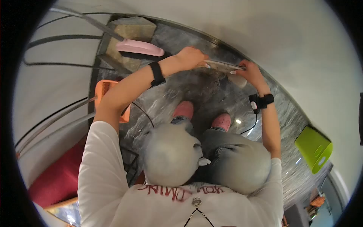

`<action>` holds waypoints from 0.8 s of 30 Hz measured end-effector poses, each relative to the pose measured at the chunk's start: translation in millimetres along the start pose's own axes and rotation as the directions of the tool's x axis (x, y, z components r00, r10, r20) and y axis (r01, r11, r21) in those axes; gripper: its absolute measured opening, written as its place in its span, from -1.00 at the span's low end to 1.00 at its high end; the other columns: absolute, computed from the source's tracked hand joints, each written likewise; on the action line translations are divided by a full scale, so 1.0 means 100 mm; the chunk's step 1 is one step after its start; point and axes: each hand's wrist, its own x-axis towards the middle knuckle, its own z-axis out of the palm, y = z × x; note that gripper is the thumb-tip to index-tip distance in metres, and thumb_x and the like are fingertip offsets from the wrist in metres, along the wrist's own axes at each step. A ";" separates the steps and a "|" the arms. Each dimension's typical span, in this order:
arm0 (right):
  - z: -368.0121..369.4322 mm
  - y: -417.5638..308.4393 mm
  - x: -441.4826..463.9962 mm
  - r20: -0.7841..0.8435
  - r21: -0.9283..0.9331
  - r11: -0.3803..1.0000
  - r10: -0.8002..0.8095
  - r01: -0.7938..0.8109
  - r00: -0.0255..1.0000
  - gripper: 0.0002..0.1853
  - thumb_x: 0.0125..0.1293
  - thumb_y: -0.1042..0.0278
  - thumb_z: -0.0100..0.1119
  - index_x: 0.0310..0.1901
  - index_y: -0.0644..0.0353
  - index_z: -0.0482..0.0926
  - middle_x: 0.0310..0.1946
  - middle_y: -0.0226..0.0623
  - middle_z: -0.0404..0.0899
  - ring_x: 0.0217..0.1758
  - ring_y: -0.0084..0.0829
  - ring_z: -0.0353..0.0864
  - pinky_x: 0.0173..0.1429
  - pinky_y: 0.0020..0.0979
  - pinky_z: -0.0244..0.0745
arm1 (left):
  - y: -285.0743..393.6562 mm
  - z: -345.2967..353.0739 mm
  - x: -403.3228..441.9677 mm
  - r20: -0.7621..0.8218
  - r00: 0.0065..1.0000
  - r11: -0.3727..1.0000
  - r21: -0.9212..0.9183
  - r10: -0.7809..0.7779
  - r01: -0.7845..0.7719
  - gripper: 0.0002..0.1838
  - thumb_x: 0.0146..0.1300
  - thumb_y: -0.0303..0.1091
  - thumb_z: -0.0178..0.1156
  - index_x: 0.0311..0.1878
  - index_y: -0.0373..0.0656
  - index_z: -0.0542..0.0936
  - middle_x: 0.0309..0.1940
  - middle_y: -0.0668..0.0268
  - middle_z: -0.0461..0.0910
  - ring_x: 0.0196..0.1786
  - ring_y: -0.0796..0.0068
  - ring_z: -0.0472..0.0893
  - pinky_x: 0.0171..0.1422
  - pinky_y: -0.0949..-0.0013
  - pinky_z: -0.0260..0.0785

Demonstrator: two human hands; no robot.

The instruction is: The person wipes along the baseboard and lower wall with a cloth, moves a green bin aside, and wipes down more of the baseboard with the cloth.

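Near the wall at the top of the head view, my left hand (192, 58) and my right hand (249, 74) hold opposite ends of a thin, flat panel (223, 66). It is pale grey with a dark edge and is seen nearly edge-on, so its exact kind does not show. The fingers of both hands are closed on it. Just below the panel, beside my right hand, is a pale rounded shape (237, 80) I cannot make out. A black strap circles each wrist.
A pink broom head (140, 48) on a grey handle is over an angular stone-coloured block (132, 32) at upper left. An orange dustpan (104, 89) is beside my left forearm. To the right stands a green bin (314, 148). The floor (159, 104) is grey, marbled and shiny.
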 end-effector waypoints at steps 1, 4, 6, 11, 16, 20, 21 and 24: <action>-0.08 -0.03 -0.08 -0.041 -0.030 1.000 0.003 -0.004 0.999 -0.58 -0.12 0.11 0.35 -0.29 0.25 0.56 -0.32 -0.04 0.55 -0.21 -0.23 0.55 -0.15 -0.30 0.42 | 0.02 0.01 0.01 -0.048 0.999 1.000 0.013 -0.015 0.016 -0.66 0.19 -0.02 -0.02 -0.23 -0.10 0.48 -0.47 0.19 0.55 -0.32 0.20 0.56 -0.06 0.19 0.27; 0.35 0.43 0.19 -0.232 -0.147 0.987 -0.101 0.068 0.967 -0.63 -0.11 0.14 0.34 -0.34 0.25 0.56 -0.38 -0.09 0.53 -0.25 -0.20 0.54 -0.23 -0.29 0.41 | -0.19 0.59 0.39 -0.141 0.989 0.994 0.092 -0.051 0.065 -0.68 0.17 -0.04 0.01 -0.26 -0.10 0.50 -0.46 0.22 0.55 -0.32 0.20 0.55 -0.11 0.22 0.28; 0.56 0.43 0.11 -0.289 -0.214 0.971 -0.166 0.106 0.943 -0.66 -0.09 0.14 0.32 -0.35 0.24 0.57 -0.42 -0.11 0.52 -0.27 -0.21 0.53 -0.27 -0.28 0.41 | -0.18 0.76 0.31 -0.126 0.988 0.992 0.082 -0.085 0.096 -0.67 0.16 -0.03 0.02 -0.25 -0.10 0.50 -0.46 0.23 0.55 -0.32 0.20 0.55 -0.12 0.21 0.29; 0.79 0.31 0.02 -0.519 -0.585 0.805 -0.281 -0.096 0.807 -0.71 -0.05 0.09 0.27 -0.36 0.10 0.58 -0.53 -0.25 0.45 -0.34 -0.32 0.55 -0.40 -0.32 0.44 | -0.07 0.79 0.36 -0.541 0.837 0.857 0.394 -0.077 0.333 -0.64 0.11 -0.04 0.07 -0.19 -0.11 0.55 -0.52 0.24 0.53 -0.41 0.24 0.56 -0.24 0.26 0.34; 0.93 0.29 0.09 -0.617 -0.397 0.904 -0.135 -0.159 0.776 -0.77 0.02 0.11 0.21 -0.34 0.03 0.57 -0.53 -0.38 0.45 -0.51 -0.33 0.52 -0.51 -0.40 0.42 | -0.11 0.76 0.42 -0.267 0.798 0.840 -0.224 -0.540 0.494 -0.67 0.12 -0.10 0.12 -0.19 -0.17 0.57 -0.56 0.21 0.54 -0.45 0.28 0.59 -0.36 0.32 0.39; 0.88 0.18 0.24 -0.782 -0.282 0.949 -0.313 0.142 0.539 -0.80 0.04 0.25 0.22 -0.30 0.10 0.54 -0.49 -0.33 0.46 -0.49 -0.28 0.53 -0.48 -0.38 0.44 | -0.17 0.76 0.33 -0.310 0.597 0.455 -0.885 -0.740 0.104 -0.70 0.11 -0.34 0.18 -0.08 -0.22 0.50 -0.48 0.14 0.59 -0.34 0.45 0.62 -0.25 0.48 0.42; 0.88 0.17 0.31 -0.783 -0.278 0.951 -0.305 0.133 0.543 -0.80 0.04 0.25 0.22 -0.30 0.10 0.54 -0.49 -0.33 0.46 -0.49 -0.28 0.53 -0.48 -0.38 0.44 | -0.21 0.81 0.35 -0.304 0.605 0.452 -0.886 -0.736 0.105 -0.70 0.11 -0.34 0.18 -0.08 -0.22 0.50 -0.48 0.14 0.59 -0.34 0.45 0.62 -0.25 0.48 0.42; 0.91 0.16 0.62 -0.779 -0.178 0.950 -0.295 0.257 0.552 -0.79 0.05 0.33 0.21 -0.26 0.15 0.50 -0.43 -0.28 0.46 -0.48 -0.23 0.52 -0.44 -0.35 0.46 | -0.43 1.07 0.55 -0.492 0.493 0.461 -0.866 -0.717 -0.193 -0.60 0.05 -0.49 0.24 -0.06 -0.27 0.33 -0.18 0.15 0.51 -0.21 0.50 0.55 -0.20 0.49 0.42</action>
